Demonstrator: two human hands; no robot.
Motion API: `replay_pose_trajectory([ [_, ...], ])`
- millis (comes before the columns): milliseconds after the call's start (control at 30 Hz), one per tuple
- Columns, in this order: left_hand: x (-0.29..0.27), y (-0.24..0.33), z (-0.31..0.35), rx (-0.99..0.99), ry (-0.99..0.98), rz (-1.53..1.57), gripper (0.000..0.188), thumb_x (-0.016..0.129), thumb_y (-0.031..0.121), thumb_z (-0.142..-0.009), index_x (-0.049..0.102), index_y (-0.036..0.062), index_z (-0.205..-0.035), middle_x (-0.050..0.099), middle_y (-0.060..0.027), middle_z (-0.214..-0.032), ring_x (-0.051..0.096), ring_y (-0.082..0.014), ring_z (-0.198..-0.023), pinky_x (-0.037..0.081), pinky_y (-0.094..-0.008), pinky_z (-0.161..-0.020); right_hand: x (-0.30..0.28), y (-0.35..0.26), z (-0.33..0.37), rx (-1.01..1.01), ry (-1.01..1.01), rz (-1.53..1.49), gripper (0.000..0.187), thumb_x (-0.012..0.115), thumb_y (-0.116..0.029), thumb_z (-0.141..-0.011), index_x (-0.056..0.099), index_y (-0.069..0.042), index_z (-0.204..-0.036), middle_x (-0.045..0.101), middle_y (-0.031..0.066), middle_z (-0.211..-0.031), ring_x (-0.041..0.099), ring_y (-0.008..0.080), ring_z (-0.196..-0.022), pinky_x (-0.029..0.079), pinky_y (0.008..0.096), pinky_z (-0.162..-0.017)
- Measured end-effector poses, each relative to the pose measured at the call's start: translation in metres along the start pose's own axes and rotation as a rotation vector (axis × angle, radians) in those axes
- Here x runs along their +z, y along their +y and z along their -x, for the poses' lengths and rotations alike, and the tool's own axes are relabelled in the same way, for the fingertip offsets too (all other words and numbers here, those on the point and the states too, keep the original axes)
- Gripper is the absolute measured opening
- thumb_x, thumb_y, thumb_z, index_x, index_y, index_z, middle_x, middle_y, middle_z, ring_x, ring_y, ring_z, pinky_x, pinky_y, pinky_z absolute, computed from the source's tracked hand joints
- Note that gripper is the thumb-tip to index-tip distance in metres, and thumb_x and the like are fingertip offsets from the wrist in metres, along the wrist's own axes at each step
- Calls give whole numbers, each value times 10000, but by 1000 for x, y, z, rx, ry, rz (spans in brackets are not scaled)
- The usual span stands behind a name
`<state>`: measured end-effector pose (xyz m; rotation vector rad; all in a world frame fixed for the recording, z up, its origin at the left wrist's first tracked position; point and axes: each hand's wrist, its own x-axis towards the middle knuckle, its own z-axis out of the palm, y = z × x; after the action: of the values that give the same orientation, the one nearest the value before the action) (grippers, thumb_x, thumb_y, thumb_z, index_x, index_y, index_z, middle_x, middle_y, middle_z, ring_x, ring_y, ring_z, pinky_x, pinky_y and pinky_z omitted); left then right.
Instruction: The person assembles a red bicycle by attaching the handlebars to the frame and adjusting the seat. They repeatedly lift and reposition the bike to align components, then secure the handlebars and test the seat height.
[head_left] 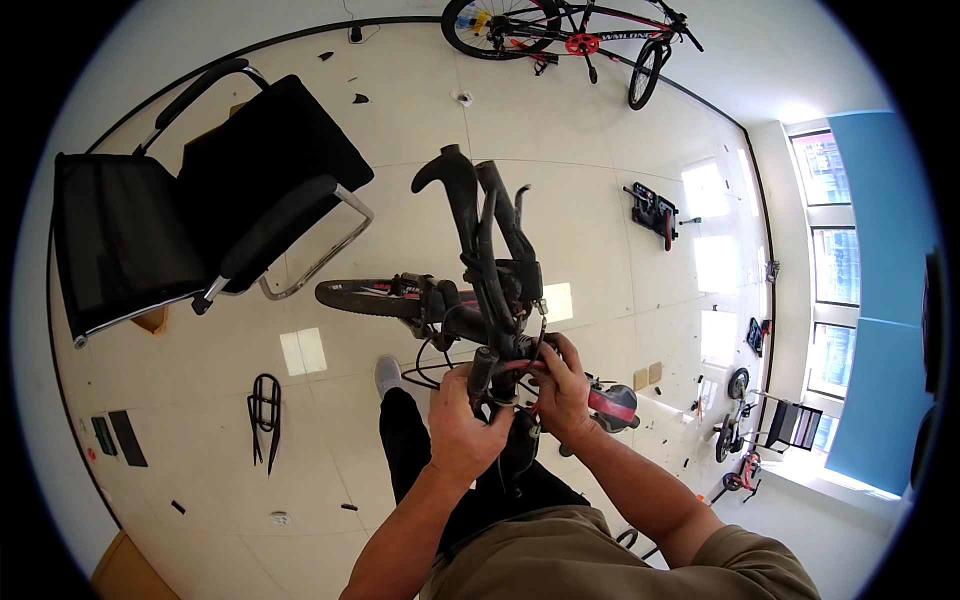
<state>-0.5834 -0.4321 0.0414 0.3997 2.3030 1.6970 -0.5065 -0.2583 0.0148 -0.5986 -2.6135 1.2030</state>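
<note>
A dark bicycle [460,322] is right in front of the person, rising from the tiled floor [580,130]. Its wheel [365,298] points to the left, the tyre's long axis running roughly left to right, while a red-and-black saddle [612,405] shows on the other side, just beside the right hand [562,388]. The dark handlebar [488,240] lies crosswise to the wheel: its long axis runs from the hands away from the body, with a grip and a hooked lever at the far end, leaning a little left.

To the left, the black chair [275,150] sets the nearest edge, its metal-legged arm apart from the handlebar's far end but above the wheel in the view. A broad stretch of floor separates the handlebar from the second bicycle [590,40] along the far wall, and an open tool case [655,215] lies well off to the right. A black forked part [264,420] lies on the floor at the left, near the person's grey shoe [388,376] but apart from it.

Both hands meet at the bicycle's near end. The left hand [465,422] has its fingers closed around dark parts there; the right hand's fingers are clamped beside a red piece, the exact contact hidden
</note>
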Motion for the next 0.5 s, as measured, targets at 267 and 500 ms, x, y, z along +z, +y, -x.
replay_pose_trajectory([
  [267,4,-2,-4,-137,-92,168,559,817,65,-787,593,-5,-1294,711,-133,-1114,704,-301,-962,563,-406,-882,-16,-6,2,29,-68,-214,293,575,119,-980,675,60,-1250,439,227,-1578,668,265,-1227,560,317,-1012],
  [500,-11,0,-20,-91,-202,201,476,793,-6,-819,641,-15,-1269,721,-153,-1167,728,-275,-1043,564,-348,-921,-31,-4,-4,5,-203,-172,267,580,124,-959,737,9,-1142,394,262,-1588,653,327,-1237,516,356,-1043],
])
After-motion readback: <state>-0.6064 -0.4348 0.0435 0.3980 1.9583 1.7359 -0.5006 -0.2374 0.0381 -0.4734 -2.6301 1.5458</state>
